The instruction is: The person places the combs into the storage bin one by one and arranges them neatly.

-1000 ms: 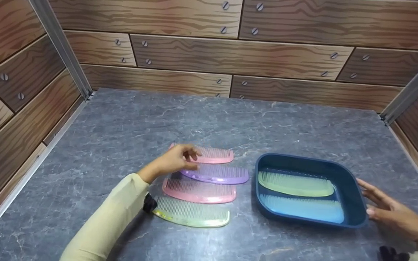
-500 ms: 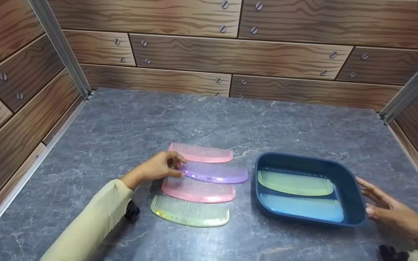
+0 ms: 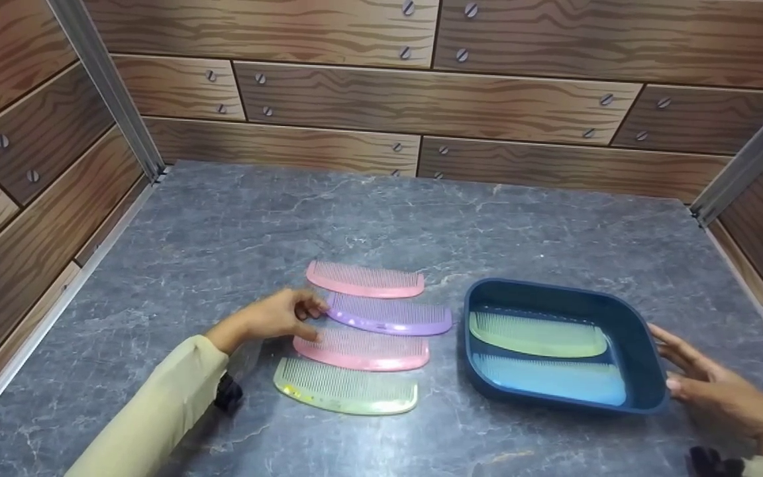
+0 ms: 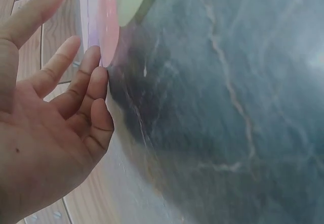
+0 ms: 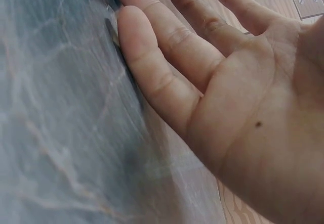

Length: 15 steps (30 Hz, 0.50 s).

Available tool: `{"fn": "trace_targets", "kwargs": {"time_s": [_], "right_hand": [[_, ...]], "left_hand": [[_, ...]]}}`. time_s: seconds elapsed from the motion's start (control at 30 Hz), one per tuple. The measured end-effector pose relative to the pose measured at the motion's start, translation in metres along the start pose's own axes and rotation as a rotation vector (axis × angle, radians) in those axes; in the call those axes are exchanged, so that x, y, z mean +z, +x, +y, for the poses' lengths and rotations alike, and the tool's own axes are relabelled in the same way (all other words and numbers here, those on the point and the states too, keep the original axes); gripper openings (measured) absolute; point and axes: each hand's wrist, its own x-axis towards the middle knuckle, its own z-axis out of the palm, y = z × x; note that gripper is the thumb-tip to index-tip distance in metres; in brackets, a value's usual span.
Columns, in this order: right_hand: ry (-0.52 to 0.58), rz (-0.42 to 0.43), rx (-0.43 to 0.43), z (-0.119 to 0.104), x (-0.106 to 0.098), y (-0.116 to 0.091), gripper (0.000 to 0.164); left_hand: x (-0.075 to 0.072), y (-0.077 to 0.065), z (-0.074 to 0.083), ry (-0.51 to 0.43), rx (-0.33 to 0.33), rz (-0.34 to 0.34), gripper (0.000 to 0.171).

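Note:
Four-sided and deep, the blue tray [image 3: 563,404] holds a yellow-green comb [image 3: 540,336] and a light blue comb [image 3: 554,379]. Left of it lie a pink comb [image 3: 368,281] farthest back, a purple comb [image 3: 395,319], a second pink comb [image 3: 365,351] and a pale green comb [image 3: 348,391] nearest. My left hand [image 3: 279,315] is at the left ends of the purple and nearer pink combs, fingers loosely bent, thumb apart, nothing between them. At the tray's right end, my right hand [image 3: 719,381] rests its extended fingers [image 5: 177,32] and thumb against the outer wall.
The grey marbled tabletop [image 3: 355,225] runs back to a wood-plank-patterned wall [image 3: 381,99]. Similar panels stand at left and right, with metal corner posts [image 3: 110,86]. Dark wrist bands [image 3: 228,392] sit below both sleeves.
My left hand has drawn back leftward and toward me, from over the rear pink and purple combs, uncovering their left ends. My right hand, the tray and the combs stay in place.

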Motion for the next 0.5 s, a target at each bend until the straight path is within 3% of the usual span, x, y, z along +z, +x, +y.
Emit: {"fn": "trace_targets", "kwargs": {"time_s": [0.5], "right_hand": [[0.015, -0.093, -0.048, -0.0009, -0.0047, 0.0001, 0.07]], "left_hand": [[-0.004, -0.0111, -0.0065, 0.071, -0.024, -0.051, 0.046]]}}
